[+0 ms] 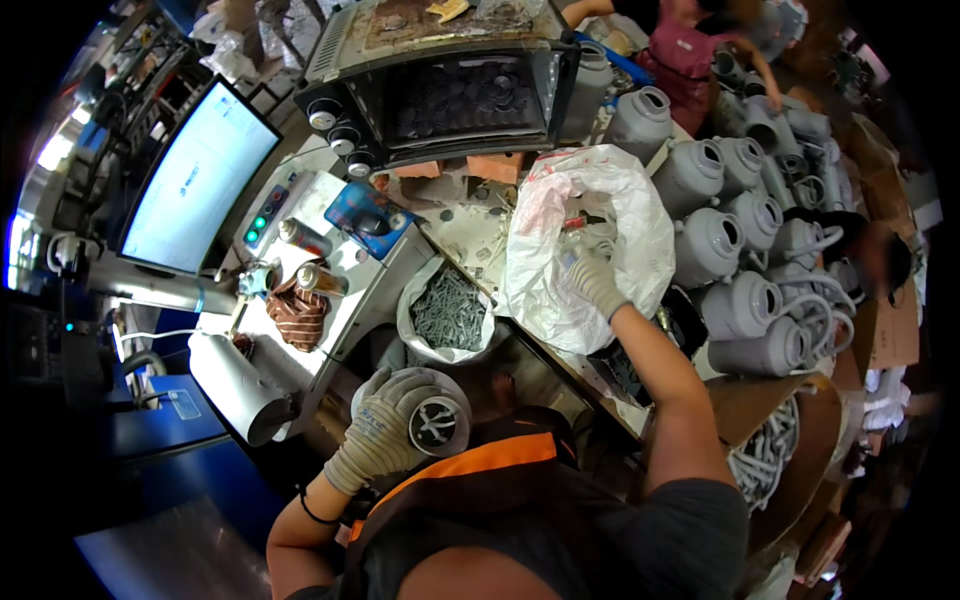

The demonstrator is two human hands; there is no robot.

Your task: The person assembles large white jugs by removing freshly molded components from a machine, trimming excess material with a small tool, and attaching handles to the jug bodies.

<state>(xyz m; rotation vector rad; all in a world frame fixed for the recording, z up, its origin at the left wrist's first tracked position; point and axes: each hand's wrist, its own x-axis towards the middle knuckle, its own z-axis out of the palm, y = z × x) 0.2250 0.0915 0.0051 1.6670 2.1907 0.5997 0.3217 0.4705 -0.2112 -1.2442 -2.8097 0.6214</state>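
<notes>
Closest to the head camera, I am seeing the orange-trimmed vest (470, 470) filling the lower middle, with my left hand (385, 430) just above it. That gloved hand is wrapping its fingers (400, 395) around a grey round housing (435, 420), open end turned up toward me, probably so the inside is showing. It is hanging off the surface edge (345, 345), over my lap rather than resting on anything.

Farther out, my right hand (592, 280) is reaching into the mouth of a white plastic bag (560, 300) standing on the surface. Its fingers are curling inside the bag; I cannot tell whether they are gripping anything, since the film and folds are hiding the tips. The bag is slumping open toward me, which is leaving the arm a straight path in.

Just left of it, a smaller bag of grey screws (448, 312) is sitting at the surface corner. Rows of grey housings (735, 240) are crowding the right side, touching one another, so room there is tight. A dark oven-like box (460, 100) is closing off the back, and a monitor (195, 180) is standing well to the left.
</notes>
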